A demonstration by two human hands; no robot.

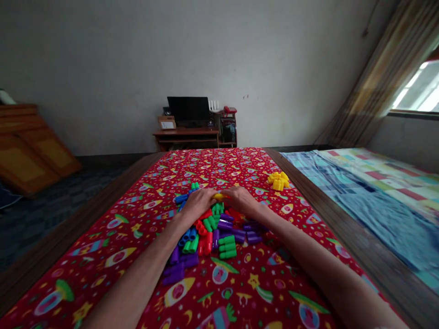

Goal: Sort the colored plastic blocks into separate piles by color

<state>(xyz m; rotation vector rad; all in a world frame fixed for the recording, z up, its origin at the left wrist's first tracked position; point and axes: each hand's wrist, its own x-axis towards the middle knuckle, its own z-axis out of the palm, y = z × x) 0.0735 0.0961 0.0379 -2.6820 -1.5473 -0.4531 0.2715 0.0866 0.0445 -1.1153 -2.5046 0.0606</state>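
Note:
My left hand (200,202) and my right hand (241,200) reach over the far side of a mixed pile of plastic building blocks. Between their fingertips a yellow building block (218,196) shows, and the fingers of both hands close on it from either side. Around and below them lie green blocks (227,246), purple blocks (225,223), red blocks (205,243) and blue blocks (187,235), loosely heaped. My hands cover some of the blocks behind them. Off to the right of my right hand sits a separate small heap of yellow blocks (278,181).
A red patterned cloth (219,167) covers the table, leaving its dark wooden edge (310,194) bare. To the right is a bed with a blue sheet (356,214). Beyond the table stands a desk (187,132) with a monitor (188,109); a wooden cabinet (36,151) is at left.

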